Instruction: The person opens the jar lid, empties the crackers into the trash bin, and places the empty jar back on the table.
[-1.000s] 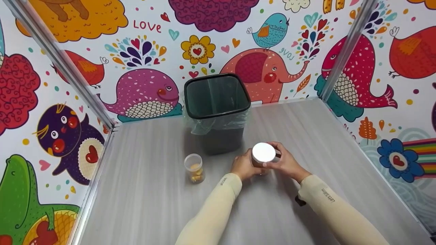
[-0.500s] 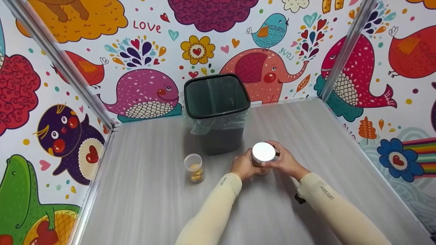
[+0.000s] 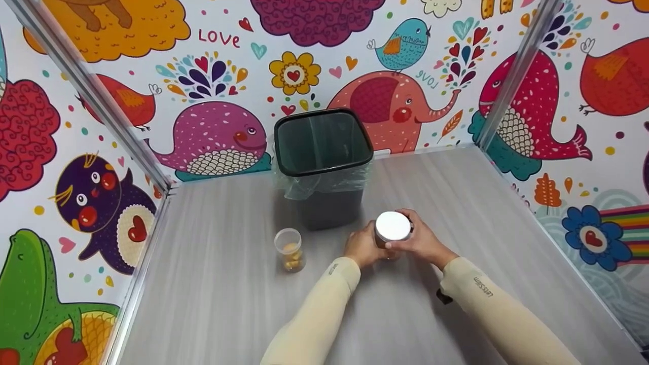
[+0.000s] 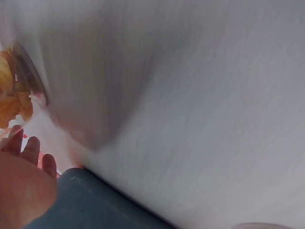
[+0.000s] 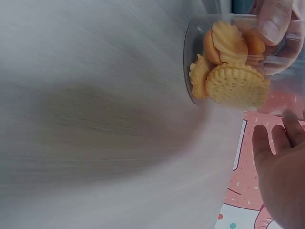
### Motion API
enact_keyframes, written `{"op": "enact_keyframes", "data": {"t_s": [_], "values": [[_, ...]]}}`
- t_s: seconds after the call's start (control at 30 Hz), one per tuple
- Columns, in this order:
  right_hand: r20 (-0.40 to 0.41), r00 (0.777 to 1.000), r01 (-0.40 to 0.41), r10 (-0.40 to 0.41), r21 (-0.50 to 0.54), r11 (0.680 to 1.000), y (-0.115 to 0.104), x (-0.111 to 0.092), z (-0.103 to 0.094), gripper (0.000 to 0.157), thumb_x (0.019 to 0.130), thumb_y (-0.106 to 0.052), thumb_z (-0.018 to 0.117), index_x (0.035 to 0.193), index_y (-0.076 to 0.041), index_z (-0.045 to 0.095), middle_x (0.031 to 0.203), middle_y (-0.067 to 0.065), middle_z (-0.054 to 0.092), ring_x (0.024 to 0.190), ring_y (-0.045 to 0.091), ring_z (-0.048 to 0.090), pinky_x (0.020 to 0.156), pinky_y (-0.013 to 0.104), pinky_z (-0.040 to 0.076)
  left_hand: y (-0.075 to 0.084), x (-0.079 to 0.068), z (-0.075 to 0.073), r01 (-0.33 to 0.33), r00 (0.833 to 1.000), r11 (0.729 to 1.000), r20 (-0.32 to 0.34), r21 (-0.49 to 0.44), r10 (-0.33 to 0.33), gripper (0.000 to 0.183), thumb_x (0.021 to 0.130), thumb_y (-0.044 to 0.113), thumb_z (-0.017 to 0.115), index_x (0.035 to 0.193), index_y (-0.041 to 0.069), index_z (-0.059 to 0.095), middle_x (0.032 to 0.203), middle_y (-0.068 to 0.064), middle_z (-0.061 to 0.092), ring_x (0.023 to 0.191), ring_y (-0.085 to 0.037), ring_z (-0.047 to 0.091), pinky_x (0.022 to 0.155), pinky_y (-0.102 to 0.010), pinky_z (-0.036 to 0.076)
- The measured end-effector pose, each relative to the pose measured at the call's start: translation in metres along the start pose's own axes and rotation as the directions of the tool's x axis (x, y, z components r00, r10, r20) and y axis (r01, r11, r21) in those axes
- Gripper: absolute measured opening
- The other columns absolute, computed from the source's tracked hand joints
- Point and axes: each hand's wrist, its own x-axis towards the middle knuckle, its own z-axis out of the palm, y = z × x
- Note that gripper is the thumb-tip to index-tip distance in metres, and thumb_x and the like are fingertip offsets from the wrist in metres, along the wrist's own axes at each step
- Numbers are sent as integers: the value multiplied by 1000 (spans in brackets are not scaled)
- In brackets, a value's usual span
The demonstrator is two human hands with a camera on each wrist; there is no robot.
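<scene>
In the head view, a clear jar [image 3: 389,252] with a white lid [image 3: 393,226] stands on the table between both hands. My left hand [image 3: 362,247] grips the jar's body from the left. My right hand [image 3: 423,238] holds the lid's edge, thumb in front and fingers behind on the right side. Through the jar's wall in the right wrist view, several yellow cookies [image 5: 238,86] show near its base. My right hand [image 5: 283,176] is partly in that view, and the left thumb [image 5: 274,24] presses the jar. The left wrist view catches my left hand [image 4: 26,183] beside the jar.
A second clear jar [image 3: 289,246], without a lid, holds several cookies to the left. Behind the hands stands a dark bin [image 3: 332,208] lined with a clear bag [image 3: 304,186]. Patterned walls [image 3: 334,30] enclose the grey table [image 3: 218,284] at the back and sides.
My right hand and forearm have shifted slightly left as the hand turns around the lid. My left hand and the jar stay in place.
</scene>
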Motion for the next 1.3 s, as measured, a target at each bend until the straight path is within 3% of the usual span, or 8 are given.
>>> {"op": "enact_keyframes", "data": {"t_s": [0.33, 0.63, 0.87, 1.07, 1.3], "values": [[28, 1000, -2, 2, -2, 1000, -3, -3, -5, 88, 75, -4, 86, 147, 8, 37, 144, 24, 46, 130, 40, 44, 105, 60, 32, -1, 1, 1, -3, 1000, 1000, -7, 0, 3, 92, 69, 53, 88, 144, 17, 49, 134, 0, 62, 120, -25, 57, 104, -41, 41], [39, 999, -34, 33, 21, 999, 1, -3, -3, 90, 76, -8, 87, 149, 5, 35, 143, 23, 46, 127, 37, 46, 103, 52, 36, -3, 0, -1, -34, 999, 999, -4, 3, 34, 92, 71, 55, 85, 145, 14, 47, 134, -2, 62, 122, -24, 57, 106, -41, 40], [76, 997, -31, 30, 3, 1000, 1, 1, -10, 86, 76, -7, 86, 147, 4, 39, 141, 20, 49, 128, 38, 47, 104, 57, 35, -2, 0, -1, -17, 1000, 1000, 9, -14, 18, 92, 71, 53, 86, 145, 15, 47, 135, -1, 61, 122, -25, 56, 106, -41, 40], [40, 998, -55, 56, -24, 998, -3, -4, -10, 88, 76, -12, 88, 146, 4, 37, 143, 23, 43, 127, 45, 44, 102, 59, 36, -1, 0, 0, -4, 1000, 1000, 17, -24, 4, 93, 70, 53, 87, 146, 17, 47, 135, 1, 60, 123, -24, 54, 106, -41, 40], [5, 1000, 5, -5, -35, 999, -1, -8, -7, 83, 78, -8, 85, 146, 4, 40, 144, 22, 47, 130, 40, 44, 105, 61, 33, -1, 0, -1, 10, 1000, 1000, 20, -24, -9, 92, 71, 52, 87, 146, 18, 47, 136, 2, 60, 124, -24, 54, 106, -41, 40]]}}
